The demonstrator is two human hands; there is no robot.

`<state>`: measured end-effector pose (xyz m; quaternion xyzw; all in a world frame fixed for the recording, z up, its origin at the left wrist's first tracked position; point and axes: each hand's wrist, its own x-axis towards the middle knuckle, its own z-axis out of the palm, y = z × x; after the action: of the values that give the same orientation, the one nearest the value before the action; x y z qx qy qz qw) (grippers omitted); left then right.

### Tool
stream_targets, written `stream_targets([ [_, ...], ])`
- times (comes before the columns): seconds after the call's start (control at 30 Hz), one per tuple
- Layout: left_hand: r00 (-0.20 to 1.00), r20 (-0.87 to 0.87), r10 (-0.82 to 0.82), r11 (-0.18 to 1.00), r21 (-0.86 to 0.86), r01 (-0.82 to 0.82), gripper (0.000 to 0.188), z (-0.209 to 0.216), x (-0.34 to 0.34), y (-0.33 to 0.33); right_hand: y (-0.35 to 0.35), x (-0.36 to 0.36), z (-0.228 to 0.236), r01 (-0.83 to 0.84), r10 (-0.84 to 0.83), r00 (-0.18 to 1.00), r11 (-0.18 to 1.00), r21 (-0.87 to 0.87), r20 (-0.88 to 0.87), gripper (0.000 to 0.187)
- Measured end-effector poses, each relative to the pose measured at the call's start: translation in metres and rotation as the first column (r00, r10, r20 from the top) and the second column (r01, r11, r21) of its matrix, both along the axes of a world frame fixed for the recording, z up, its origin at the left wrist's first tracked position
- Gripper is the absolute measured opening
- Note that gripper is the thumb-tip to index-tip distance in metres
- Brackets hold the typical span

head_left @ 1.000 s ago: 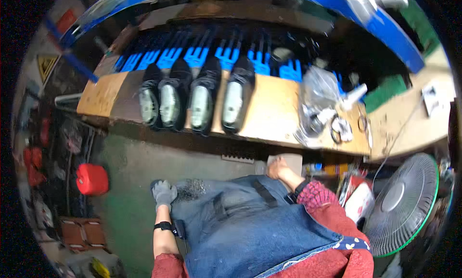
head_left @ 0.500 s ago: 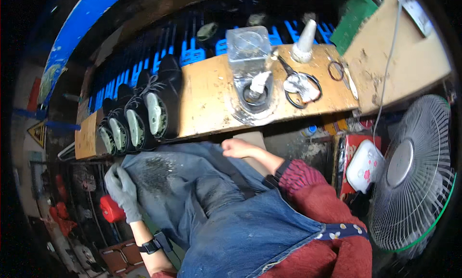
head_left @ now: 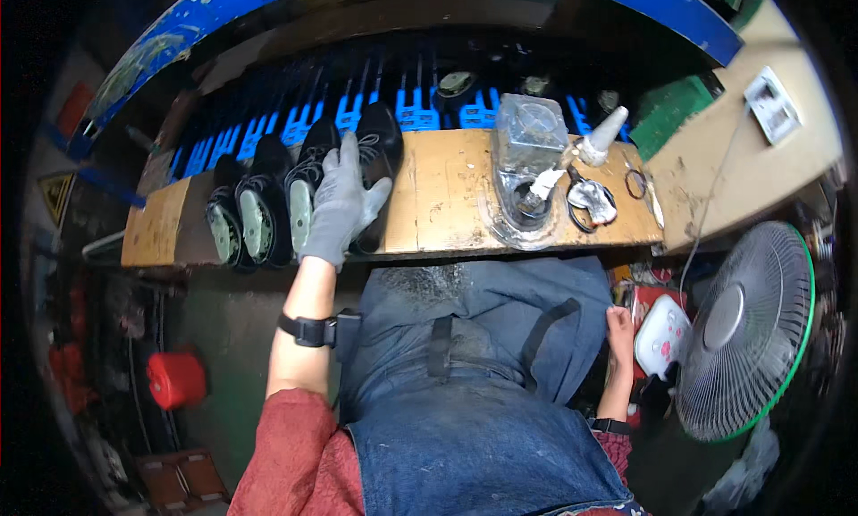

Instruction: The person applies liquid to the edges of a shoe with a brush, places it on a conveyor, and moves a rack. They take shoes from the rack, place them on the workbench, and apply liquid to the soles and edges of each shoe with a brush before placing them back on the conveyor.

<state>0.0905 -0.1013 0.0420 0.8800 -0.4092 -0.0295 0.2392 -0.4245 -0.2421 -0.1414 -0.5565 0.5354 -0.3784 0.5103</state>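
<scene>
My left hand (head_left: 344,203), in a grey glove, lies over the rightmost black lace-up shoe (head_left: 380,136) of a row on the bench. Its fingers stretch forward and the thumb stands apart, and the palm hides part of that shoe. To its left, several more black shoes (head_left: 255,172) show pale green soles or lasts at the ends facing me. My bare right hand (head_left: 618,333) is low at the right edge of the grey-blue apron (head_left: 500,310) over my lap. Its fingers look curled in; what they hold, if anything, cannot be made out.
On the wooden bench (head_left: 438,221) stand a clear plastic container (head_left: 532,132), a whitish cone-shaped bottle (head_left: 606,136) and scissors (head_left: 590,203) with white material on them. Blue forked supports (head_left: 416,109) line the back. A fan (head_left: 742,328) is at right, a red container (head_left: 176,379) at left.
My left hand has risen from beside the apron onto the rightmost shoe. My right hand has moved right, from mid-lap to the apron's right edge. The whole view has turned and shifted.
</scene>
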Motion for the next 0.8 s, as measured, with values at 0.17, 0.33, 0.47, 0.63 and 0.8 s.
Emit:
stream_targets([
  [0.17, 0.963, 0.040, -0.265, 0.959, 0.110, 0.259, 0.082, 0.007, 0.030, 0.026, -0.010, 0.042, 0.054, -0.108, 0.019, 0.961, 0.944, -0.310, -0.275, 0.022],
  [0.33, 0.882, 0.110, -0.457, 0.885, 0.147, 0.441, 0.075, 0.021, 0.018, 0.039, -0.043, 0.176, 0.148, -0.287, 0.249, 0.952, 0.928, -0.236, -0.177, 0.027],
  [0.47, 0.755, 0.333, -0.565, 0.825, 0.229, 0.516, 0.089, 0.044, -0.006, 0.000, -0.089, 0.237, 0.151, -0.312, 0.195, 0.911, 0.902, -0.298, -0.364, 0.051],
  [0.63, 0.901, 0.151, -0.406, 0.647, 0.744, 0.167, 0.104, 0.040, -0.008, -0.052, -0.068, 0.278, 0.172, -0.449, 0.160, 0.770, 0.824, -0.346, -0.618, 0.047],
  [0.8, 0.876, -0.044, -0.480, 0.603, 0.709, 0.365, 0.111, 0.054, 0.010, -0.062, -0.066, 0.260, 0.171, -0.344, 0.269, 0.935, 0.847, -0.405, -0.231, 0.029],
])
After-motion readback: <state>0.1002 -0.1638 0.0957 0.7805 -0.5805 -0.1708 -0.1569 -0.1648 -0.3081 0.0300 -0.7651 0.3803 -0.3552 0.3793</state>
